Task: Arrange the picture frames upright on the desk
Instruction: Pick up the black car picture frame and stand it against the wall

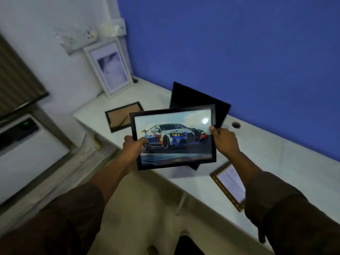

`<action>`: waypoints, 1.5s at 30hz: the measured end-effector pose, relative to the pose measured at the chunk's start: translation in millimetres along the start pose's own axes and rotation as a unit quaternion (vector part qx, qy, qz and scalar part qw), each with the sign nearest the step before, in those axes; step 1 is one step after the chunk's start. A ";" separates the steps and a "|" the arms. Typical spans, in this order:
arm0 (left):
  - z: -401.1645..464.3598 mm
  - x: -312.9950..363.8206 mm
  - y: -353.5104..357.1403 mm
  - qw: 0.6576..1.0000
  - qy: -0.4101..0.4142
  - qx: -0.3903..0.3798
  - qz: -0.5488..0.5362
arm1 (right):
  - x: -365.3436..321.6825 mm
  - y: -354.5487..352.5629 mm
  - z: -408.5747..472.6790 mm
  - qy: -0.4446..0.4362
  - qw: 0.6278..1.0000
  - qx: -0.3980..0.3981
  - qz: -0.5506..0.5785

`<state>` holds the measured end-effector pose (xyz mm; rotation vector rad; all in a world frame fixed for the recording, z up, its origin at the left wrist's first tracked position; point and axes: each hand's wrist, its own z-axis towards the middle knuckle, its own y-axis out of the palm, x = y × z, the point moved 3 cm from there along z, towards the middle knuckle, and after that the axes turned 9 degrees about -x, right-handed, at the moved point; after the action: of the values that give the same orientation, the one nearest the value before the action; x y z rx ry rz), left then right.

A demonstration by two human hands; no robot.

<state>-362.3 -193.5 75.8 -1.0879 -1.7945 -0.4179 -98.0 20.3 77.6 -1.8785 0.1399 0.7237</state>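
Observation:
I hold a black-framed car picture (pixel 174 138) in the air above the white desk (pixel 266 150), face up toward me. My left hand (pixel 131 148) grips its left edge and my right hand (pixel 225 140) grips its right edge. A white frame (pixel 108 69) stands upright in the far corner, leaning on the wall. A small dark frame (pixel 123 115) lies face down on the desk, brown backing up. Behind the car picture, a large black frame (pixel 193 97) leans toward the blue wall. A gold-edged frame (pixel 230 184) lies flat near the desk's front edge, partly hidden by my right arm.
The blue wall (pixel 239 52) runs along the desk's back. A round cable hole (pixel 236 124) is in the desk to the right of the black frame. Wall sockets (pixel 81 39) sit above the white frame. A white appliance (pixel 27 144) stands at the left beyond the desk.

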 end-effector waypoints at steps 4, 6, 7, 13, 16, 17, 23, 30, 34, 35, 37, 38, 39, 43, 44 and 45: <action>35.0 25.9 -56.4 0.998 0.027 0.055 -0.007 | -64.1 19.6 38.3 -0.042 0.999 -0.023 0.021; 51.3 41.4 -78.7 0.997 0.036 0.072 -0.008 | -89.0 27.1 59.2 -0.062 0.997 -0.029 0.031; 61.1 48.0 -89.9 0.997 0.032 0.075 -0.011 | -100.8 30.5 70.2 -0.070 0.996 -0.034 0.035; 129.1 92.6 -138.6 0.993 0.065 0.079 -0.052 | -170.7 34.8 152.7 -0.114 0.992 -0.048 0.035; 157.4 119.6 -161.7 0.989 0.096 0.094 -0.060 | -199.3 30.7 182.5 -0.129 0.988 -0.064 0.062; 164.6 128.4 -168.2 0.988 0.105 0.097 -0.062 | -209.0 28.3 190.9 -0.138 0.985 -0.066 0.074; 209.5 182.1 -180.9 0.985 0.135 0.102 -0.034 | -255.1 7.2 248.8 -0.145 0.981 -0.079 0.104; 287.2 229.7 -176.8 0.986 0.153 0.064 -0.027 | -275.6 -18.8 316.0 -0.105 0.986 -0.052 0.119; 348.6 245.9 -163.7 0.990 0.142 0.010 -0.011 | -268.3 -16.2 358.4 -0.038 0.986 -0.046 0.155; 364.9 249.2 -159.4 0.990 0.141 0.002 -0.002 | -265.3 -12.6 370.1 -0.016 0.985 -0.045 0.166; 401.4 252.4 -152.7 0.990 0.137 -0.028 0.004 | -259.0 -5.0 390.8 0.032 0.978 -0.037 0.201; 422.6 255.8 -149.5 0.990 0.129 -0.050 0.009 | -254.5 0.4 403.3 0.062 0.971 -0.027 0.231; 441.5 260.0 -146.3 0.990 0.123 -0.073 0.016 | -251.7 5.5 414.4 0.092 0.960 -0.015 0.264; 523.2 269.0 -136.3 0.985 0.095 -0.139 0.024 | -243.8 36.0 457.8 0.185 0.908 0.036 0.373; 538.4 269.3 -132.9 0.984 0.088 -0.152 0.026 | -243.4 42.9 462.9 0.202 0.897 0.046 0.390; 551.8 268.3 -128.9 0.984 0.076 -0.160 0.030 | -243.0 49.6 465.9 0.220 0.888 0.056 0.401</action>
<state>-811.5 243.8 64.2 -1.2902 -1.5880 -0.7515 -508.9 350.7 53.6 -1.8180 1.2798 0.7818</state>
